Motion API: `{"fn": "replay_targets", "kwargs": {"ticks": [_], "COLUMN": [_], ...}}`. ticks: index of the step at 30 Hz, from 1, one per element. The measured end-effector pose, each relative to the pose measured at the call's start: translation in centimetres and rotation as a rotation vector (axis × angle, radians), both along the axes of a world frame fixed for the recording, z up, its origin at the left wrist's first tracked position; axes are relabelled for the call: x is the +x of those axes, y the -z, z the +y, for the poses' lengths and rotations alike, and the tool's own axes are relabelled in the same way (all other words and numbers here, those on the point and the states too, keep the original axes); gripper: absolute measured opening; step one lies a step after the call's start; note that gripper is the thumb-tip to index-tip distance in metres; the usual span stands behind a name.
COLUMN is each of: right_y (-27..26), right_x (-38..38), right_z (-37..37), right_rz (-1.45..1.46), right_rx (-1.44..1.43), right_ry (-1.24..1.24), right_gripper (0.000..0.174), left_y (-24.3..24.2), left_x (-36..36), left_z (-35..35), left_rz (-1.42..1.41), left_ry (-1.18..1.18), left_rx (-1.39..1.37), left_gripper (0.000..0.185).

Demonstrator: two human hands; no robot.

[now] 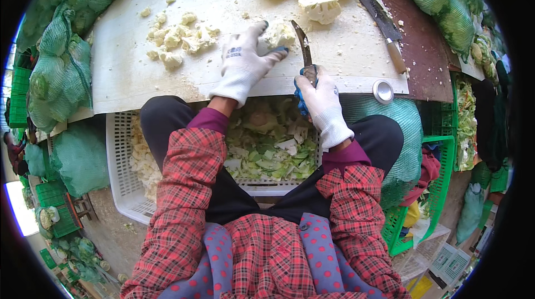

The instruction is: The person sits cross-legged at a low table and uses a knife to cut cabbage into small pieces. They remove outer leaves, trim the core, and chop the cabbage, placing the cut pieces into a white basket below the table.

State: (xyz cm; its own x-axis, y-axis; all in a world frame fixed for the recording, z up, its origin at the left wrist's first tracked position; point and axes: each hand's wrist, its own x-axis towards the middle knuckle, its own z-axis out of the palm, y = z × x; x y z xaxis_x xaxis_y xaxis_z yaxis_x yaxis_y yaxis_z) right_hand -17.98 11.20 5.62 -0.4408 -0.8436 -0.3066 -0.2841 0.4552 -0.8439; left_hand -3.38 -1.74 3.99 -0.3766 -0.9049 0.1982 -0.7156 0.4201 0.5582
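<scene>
My left hand [246,57], in a white glove with dark fingertips, reaches over the white board [250,84] with its thumb and fingers spread. A cauliflower piece [279,34] lies between its thumb and forefinger; whether they touch it I cannot tell. My right hand [324,98], gloved too, is closed around the handle of a curved knife [304,44], whose blade points away from me, just right of that piece. Loose cauliflower florets [173,38] are scattered left of my left hand. Beyond both hands sit several cut cauliflower chunks [319,5].
A cleaver [382,19] and a small round metal object [383,92] lie at the board's right. Below the board, white plastic crates [267,188] hold leaf trimmings [273,153] and florets [144,161]. Green mesh sacks [58,69] flank the left; a green crate [447,173] stands right.
</scene>
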Motion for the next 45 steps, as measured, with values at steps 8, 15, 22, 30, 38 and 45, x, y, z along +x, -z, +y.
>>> {"fn": "replay_targets", "kwargs": {"ticks": [8,15,22,30,38,45], "right_y": [-1.0,0.4,1.5,1.7,1.5,1.0], "right_x": [-0.1,1.3,1.8,1.6,1.5,2.9], "right_z": [1.9,1.0,0.0,-1.6,1.0,3.5], "right_rz": [0.011,0.168,0.319,0.235,0.105,0.164], "right_rx": [0.030,-0.050,0.089,0.056,0.010,0.021], "right_ry": [-0.094,-0.231,-0.304,-0.250,-0.141,-0.178], "right_gripper": [0.033,0.029,0.032,0.032,0.040,0.034], "left_y": [2.0,2.4,2.9,4.0,4.3,5.2], "left_x": [2.3,4.2,4.0,4.0,3.8,3.6], "left_z": [-0.7,-0.3,0.0,1.9,3.5,3.5], "left_rz": [0.488,0.588,0.643,0.505,0.398,0.365], "left_ry": [0.059,0.080,0.077,0.235,0.181,0.155], "left_rx": [0.375,0.488,0.506,0.196,-0.067,-0.080], "left_gripper": [0.038,0.041,0.040,0.038,0.031,0.025]}}
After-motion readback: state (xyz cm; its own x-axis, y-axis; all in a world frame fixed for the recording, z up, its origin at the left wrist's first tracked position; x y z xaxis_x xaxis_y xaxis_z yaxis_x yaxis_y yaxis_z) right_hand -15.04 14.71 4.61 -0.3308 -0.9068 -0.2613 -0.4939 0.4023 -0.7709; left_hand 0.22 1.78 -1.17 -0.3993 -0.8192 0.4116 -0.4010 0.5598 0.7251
